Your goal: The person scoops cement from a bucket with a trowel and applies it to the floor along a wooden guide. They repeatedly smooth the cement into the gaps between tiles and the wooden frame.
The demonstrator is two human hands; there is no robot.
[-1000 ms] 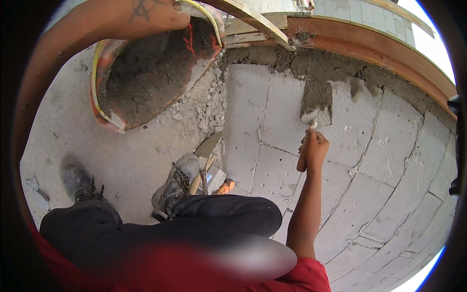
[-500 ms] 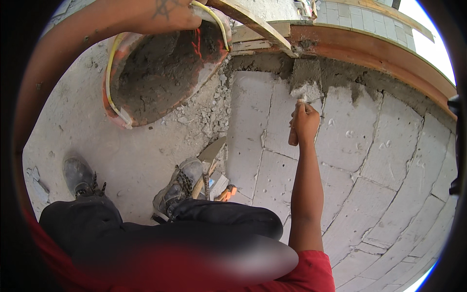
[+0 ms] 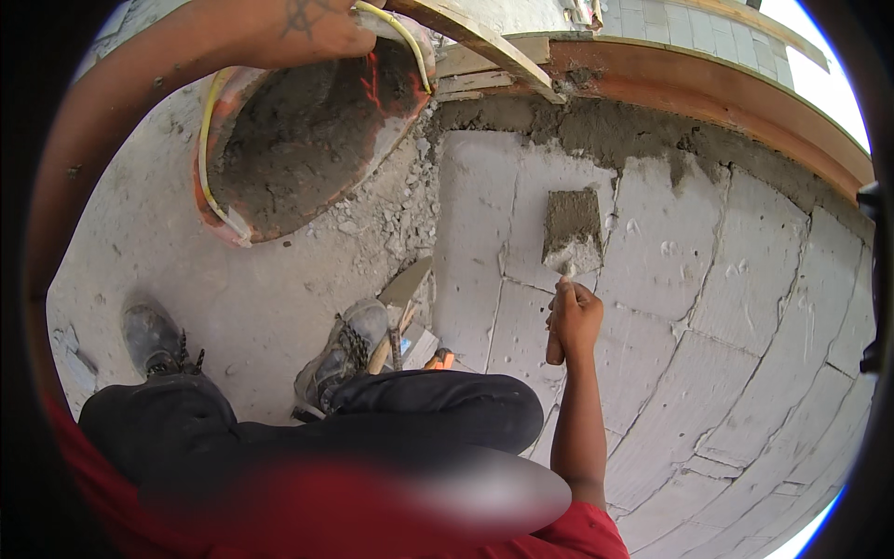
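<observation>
My right hand (image 3: 575, 319) is closed round the wooden handle of a square-bladed trowel (image 3: 572, 256). Wet grey mortar coats the far part of its blade, which is over the pale blocks (image 3: 652, 270). At the upper left, my left hand (image 3: 331, 33) is closed at the rim of a tilted reddish bucket (image 3: 207, 177), where its yellow handle (image 3: 410, 42) runs into the grip. Some of those fingers are cut off by the picture's top edge. Dark mortar (image 3: 289, 140) lies inside the bucket. A band of mortar (image 3: 643, 140) runs along the blocks' far edge.
An orange-brown beam (image 3: 689, 88) borders the blocks, with a slanting wooden brace (image 3: 484, 42) against it. Beside my right boot (image 3: 349, 349) lie another trowel (image 3: 405, 284) and an orange-handled tool (image 3: 440, 359). Rubble (image 3: 391, 200) is strewn between bucket and blocks.
The trowel and my right hand have come back toward me, away from the mortar band by the beam. My left hand stays at the bucket.
</observation>
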